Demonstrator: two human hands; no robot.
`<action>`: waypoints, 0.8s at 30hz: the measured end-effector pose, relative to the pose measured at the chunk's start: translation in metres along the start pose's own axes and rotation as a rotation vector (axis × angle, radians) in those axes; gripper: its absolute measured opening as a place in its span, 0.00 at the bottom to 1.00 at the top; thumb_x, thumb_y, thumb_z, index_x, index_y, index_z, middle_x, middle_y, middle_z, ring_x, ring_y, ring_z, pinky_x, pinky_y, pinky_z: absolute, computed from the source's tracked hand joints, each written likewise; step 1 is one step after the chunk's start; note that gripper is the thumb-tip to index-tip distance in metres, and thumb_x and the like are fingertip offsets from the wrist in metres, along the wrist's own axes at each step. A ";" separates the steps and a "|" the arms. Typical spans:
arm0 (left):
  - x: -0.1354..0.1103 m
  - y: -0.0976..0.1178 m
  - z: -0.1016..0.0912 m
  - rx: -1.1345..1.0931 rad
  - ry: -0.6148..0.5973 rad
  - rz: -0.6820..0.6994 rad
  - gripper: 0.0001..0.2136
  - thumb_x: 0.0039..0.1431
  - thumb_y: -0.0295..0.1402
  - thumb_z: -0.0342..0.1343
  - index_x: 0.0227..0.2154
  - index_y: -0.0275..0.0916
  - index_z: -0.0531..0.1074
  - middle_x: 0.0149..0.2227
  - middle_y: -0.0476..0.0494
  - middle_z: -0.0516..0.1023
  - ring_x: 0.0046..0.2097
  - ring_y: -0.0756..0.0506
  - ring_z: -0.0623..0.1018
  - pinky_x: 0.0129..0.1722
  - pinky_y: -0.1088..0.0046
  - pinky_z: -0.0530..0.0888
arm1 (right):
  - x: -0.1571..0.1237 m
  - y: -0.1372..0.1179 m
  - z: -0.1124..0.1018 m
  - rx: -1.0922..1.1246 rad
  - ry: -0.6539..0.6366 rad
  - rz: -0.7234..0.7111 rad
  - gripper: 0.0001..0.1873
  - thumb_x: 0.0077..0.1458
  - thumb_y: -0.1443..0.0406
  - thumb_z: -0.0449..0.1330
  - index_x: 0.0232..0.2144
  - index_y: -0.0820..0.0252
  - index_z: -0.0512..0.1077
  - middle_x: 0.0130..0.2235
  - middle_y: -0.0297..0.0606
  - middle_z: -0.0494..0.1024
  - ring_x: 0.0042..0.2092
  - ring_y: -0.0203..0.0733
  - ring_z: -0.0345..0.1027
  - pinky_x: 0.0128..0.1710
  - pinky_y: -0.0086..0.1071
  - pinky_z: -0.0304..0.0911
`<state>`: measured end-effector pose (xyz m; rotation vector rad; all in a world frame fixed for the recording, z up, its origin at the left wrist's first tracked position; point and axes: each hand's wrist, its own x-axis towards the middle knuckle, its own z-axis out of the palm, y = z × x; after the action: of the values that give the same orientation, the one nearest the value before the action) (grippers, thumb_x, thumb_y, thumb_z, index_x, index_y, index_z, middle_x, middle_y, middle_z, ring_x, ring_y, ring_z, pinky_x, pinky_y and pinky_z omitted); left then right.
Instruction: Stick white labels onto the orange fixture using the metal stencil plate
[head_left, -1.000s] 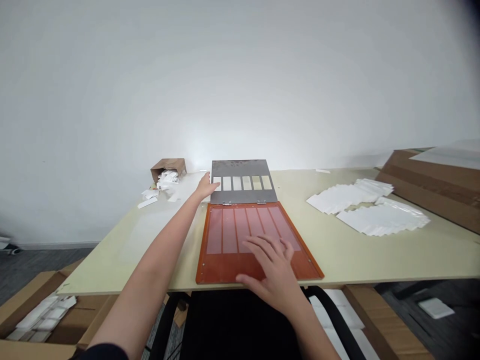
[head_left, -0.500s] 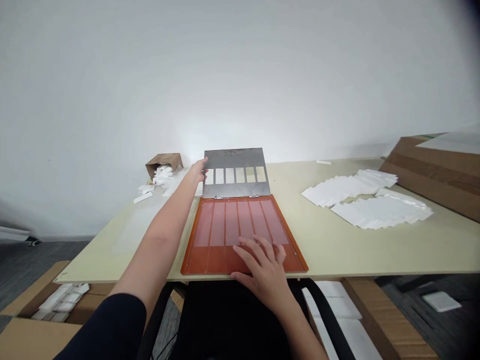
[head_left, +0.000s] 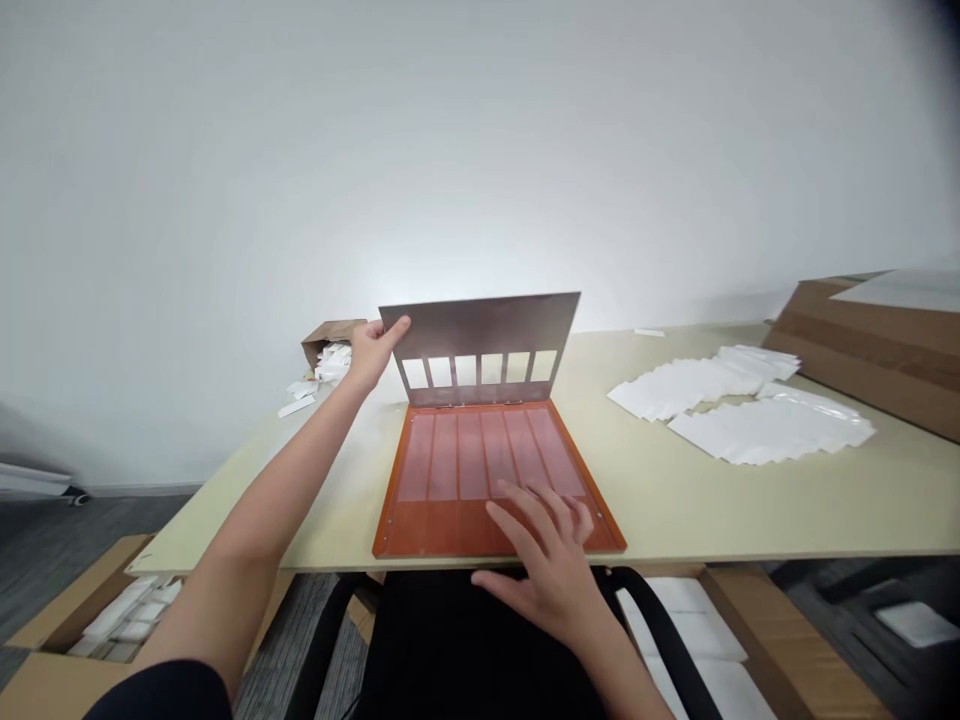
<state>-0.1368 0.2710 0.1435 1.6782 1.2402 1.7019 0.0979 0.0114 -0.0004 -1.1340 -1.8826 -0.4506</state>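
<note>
My left hand [head_left: 377, 350] grips the upper left edge of a grey metal lid [head_left: 487, 328], thumb on the near face. The lid stands tilted up, hinged to the far side of an orange tray [head_left: 442, 528], and has a row of rectangular cut-outs. Several pale translucent strips [head_left: 470, 450] lie side by side in the tray's slots. Over the tray's near right part hovers my right hand [head_left: 551, 560], fingers spread and holding nothing; whether its fingertips touch the tray I cannot tell.
Two fanned rows of white packets [head_left: 772, 425] lie on the table [head_left: 712, 510] at right, near a large cardboard box [head_left: 877, 340]. A small brown box [head_left: 330, 332] spills white slips at back left. Cartons with white packs stand below the table edge.
The metal lid has swung up from lying back to a steeper tilt, raised by my left hand. My right hand stays spread over the near part of the tray.
</note>
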 end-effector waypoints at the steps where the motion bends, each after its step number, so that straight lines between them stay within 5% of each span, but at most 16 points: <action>1: -0.012 0.005 -0.010 0.039 -0.024 0.062 0.21 0.44 0.54 0.64 0.31 0.41 0.74 0.31 0.45 0.75 0.41 0.40 0.76 0.44 0.60 0.71 | 0.002 -0.001 -0.013 0.012 0.038 -0.027 0.26 0.54 0.50 0.63 0.53 0.48 0.69 0.53 0.41 0.76 0.56 0.55 0.62 0.58 0.50 0.47; 6: -0.083 0.012 -0.065 0.245 -0.163 0.351 0.25 0.28 0.46 0.73 0.33 0.44 0.76 0.29 0.49 0.77 0.37 0.42 0.76 0.57 0.54 0.61 | 0.029 0.009 -0.091 -0.127 0.201 -0.068 0.22 0.54 0.56 0.64 0.52 0.42 0.69 0.49 0.40 0.76 0.53 0.56 0.66 0.55 0.52 0.49; 9: -0.126 0.006 -0.086 0.568 -0.386 1.020 0.15 0.48 0.42 0.63 0.41 0.47 0.75 0.31 0.50 0.80 0.35 0.44 0.78 0.56 0.51 0.57 | 0.055 0.020 -0.110 -0.082 0.033 -0.071 0.16 0.60 0.57 0.58 0.51 0.48 0.70 0.48 0.42 0.77 0.51 0.52 0.69 0.53 0.49 0.52; 11: -0.150 0.003 -0.090 0.708 -0.390 1.253 0.12 0.55 0.33 0.54 0.43 0.49 0.74 0.32 0.51 0.81 0.36 0.45 0.78 0.56 0.51 0.56 | 0.069 0.025 -0.105 -0.055 -0.168 -0.096 0.16 0.64 0.56 0.53 0.50 0.50 0.71 0.48 0.42 0.77 0.49 0.48 0.70 0.53 0.47 0.54; 16: -0.175 0.005 -0.090 0.839 -0.414 1.240 0.19 0.54 0.26 0.49 0.47 0.48 0.72 0.33 0.49 0.82 0.37 0.44 0.79 0.57 0.49 0.55 | 0.079 0.031 -0.060 0.012 -0.535 -0.160 0.16 0.67 0.56 0.50 0.50 0.53 0.71 0.47 0.40 0.78 0.46 0.43 0.72 0.52 0.44 0.56; 24: -0.176 0.002 -0.092 0.884 -0.440 1.045 0.26 0.52 0.27 0.50 0.56 0.52 0.67 0.37 0.49 0.81 0.40 0.43 0.78 0.61 0.47 0.48 | 0.071 0.035 -0.017 -0.099 -0.509 -0.280 0.07 0.62 0.61 0.58 0.40 0.56 0.73 0.38 0.36 0.76 0.41 0.43 0.70 0.51 0.45 0.53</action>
<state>-0.1950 0.0995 0.0612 3.4337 0.9743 1.0301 0.1207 0.0556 0.0633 -1.1257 -2.5065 -0.4401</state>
